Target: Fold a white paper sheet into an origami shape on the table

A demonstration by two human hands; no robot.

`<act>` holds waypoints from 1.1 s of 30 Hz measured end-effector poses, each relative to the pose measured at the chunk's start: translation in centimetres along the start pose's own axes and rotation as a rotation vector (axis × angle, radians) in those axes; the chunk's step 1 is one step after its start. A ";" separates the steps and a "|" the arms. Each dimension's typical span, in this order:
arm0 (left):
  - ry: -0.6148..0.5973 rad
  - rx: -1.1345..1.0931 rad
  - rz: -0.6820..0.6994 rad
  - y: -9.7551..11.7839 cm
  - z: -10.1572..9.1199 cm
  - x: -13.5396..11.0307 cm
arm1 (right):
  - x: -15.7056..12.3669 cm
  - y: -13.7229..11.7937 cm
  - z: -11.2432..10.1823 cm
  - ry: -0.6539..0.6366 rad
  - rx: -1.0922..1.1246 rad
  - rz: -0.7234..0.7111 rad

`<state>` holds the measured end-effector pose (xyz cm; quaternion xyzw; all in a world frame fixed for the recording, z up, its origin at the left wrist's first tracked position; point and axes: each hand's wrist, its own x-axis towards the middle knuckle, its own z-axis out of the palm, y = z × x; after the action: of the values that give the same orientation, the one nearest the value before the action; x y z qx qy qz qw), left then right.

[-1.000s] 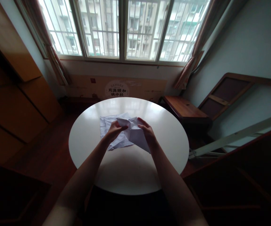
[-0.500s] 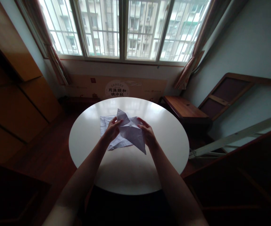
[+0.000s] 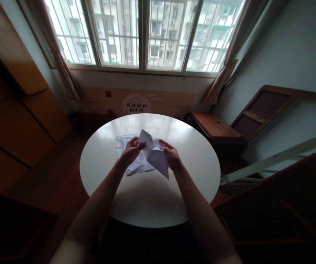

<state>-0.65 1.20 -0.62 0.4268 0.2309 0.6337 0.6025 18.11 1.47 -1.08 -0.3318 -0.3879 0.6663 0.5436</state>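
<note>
A folded sheet of white paper (image 3: 158,160) with pointed corners is held up between both hands, over the round white table (image 3: 152,205). My left hand (image 3: 131,151) pinches its upper left part, thumb on the near side. On the right edge, my right hand (image 3: 172,156) grips the paper between thumb and fingers. One flap points up near the left thumb, and another corner hangs down beside the right palm. Beneath lies creased white paper (image 3: 138,167), flat on the tabletop and partly hidden by the left hand and the held sheet.
A low wooden bench (image 3: 215,124) stands beyond the table at the right. Behind the table, a long printed cardboard panel (image 3: 171,99) leans below the barred window (image 3: 163,36). Wooden cabinets (image 3: 37,110) line the left, and a pale metal frame (image 3: 257,170) slants at the right.
The held paper has bent along its middle: its top flap has tipped rightward and its lower part has narrowed. Both hands keep their hold, shifting only slightly.
</note>
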 end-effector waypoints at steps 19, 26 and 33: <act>-0.036 0.081 -0.036 0.6 0.6 -0.5 | -1.0 -1.0 -0.1 -0.036 0.025 -0.201; -0.020 0.010 -0.040 0.8 0.6 -0.6 | -1.1 -1.1 0.4 -0.027 0.055 -0.193; -0.092 0.093 -0.081 0.9 0.7 -1.0 | -0.7 -1.1 0.5 -0.057 0.028 -0.099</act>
<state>-0.72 -0.07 0.19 0.4735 0.2493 0.5768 0.6172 18.37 0.79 0.12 -0.2854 -0.4096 0.6532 0.5693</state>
